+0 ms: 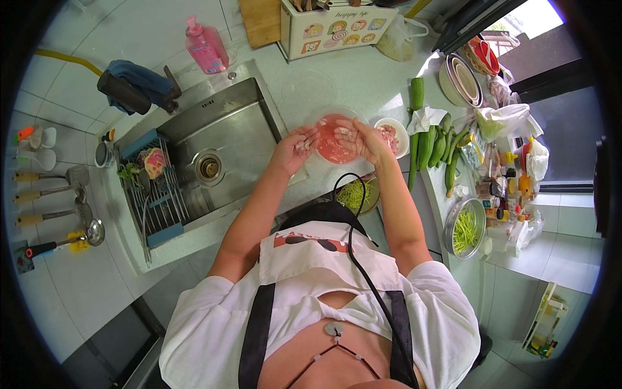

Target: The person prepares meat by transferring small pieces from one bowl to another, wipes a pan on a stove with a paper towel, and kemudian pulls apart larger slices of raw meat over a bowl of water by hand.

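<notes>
My left hand (301,146) is half curled, palm up, at the left rim of the bowl (343,110), with pale bits on its fingers. My right hand (360,141) is loosely open over the bowl's right side, also with pale bits; I cannot tell whether either hand grips them or they just cling. Pink mix (334,153) lies in the bowl, on the counter (295,94) between my hands. Just right is a white bowl (405,140) of meat (389,137), then green vegetables (424,149). The sink (249,136) is to the left.
</notes>
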{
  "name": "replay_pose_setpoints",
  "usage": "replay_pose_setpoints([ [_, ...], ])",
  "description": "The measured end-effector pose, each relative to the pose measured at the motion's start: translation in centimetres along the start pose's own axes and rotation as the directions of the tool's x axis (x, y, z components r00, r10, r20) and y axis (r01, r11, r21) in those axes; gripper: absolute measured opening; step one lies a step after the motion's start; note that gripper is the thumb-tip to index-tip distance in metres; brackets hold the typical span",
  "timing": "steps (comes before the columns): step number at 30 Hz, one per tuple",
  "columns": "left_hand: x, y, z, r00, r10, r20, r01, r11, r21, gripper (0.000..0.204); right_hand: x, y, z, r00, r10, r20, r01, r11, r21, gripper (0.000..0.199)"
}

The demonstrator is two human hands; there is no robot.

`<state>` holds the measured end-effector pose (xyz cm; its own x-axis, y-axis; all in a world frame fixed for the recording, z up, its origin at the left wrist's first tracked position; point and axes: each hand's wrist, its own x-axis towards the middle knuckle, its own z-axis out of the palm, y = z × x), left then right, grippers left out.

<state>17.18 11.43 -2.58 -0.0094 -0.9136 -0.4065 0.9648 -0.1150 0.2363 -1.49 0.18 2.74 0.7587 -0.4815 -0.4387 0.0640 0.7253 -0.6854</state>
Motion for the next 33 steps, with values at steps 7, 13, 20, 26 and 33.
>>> replay_pose_setpoints([
  [7,0.1,-0.3,-0.3,1.000,-0.015,0.001,0.015,1.000,0.010,0.026,-0.6,0.1,1.0,0.966,-0.171,-0.195,0.117,0.958,-0.263,0.029],
  [13,0.2,-0.4,-0.1,1.000,-0.010,-0.023,0.010,1.000,0.000,0.026,-0.2,0.5,0.9,0.926,-0.243,-0.289,0.107,0.902,-0.417,0.020],
  [20,0.4,-0.4,-0.2,1.000,-0.015,-0.012,0.014,1.000,-0.012,0.026,0.2,1.0,0.3,0.911,-0.295,-0.287,0.119,0.856,-0.504,0.014],
  [26,0.7,-0.5,-0.3,1.000,-0.007,0.002,0.007,1.000,-0.004,0.025,0.1,0.9,0.6,0.898,-0.286,-0.334,0.105,0.877,-0.470,0.016],
  [33,0.3,-0.2,-0.9,1.000,0.005,0.008,-0.005,1.000,-0.024,0.027,-1.4,0.0,-1.3,0.785,-0.536,-0.310,0.074,0.579,-0.812,0.013],
])
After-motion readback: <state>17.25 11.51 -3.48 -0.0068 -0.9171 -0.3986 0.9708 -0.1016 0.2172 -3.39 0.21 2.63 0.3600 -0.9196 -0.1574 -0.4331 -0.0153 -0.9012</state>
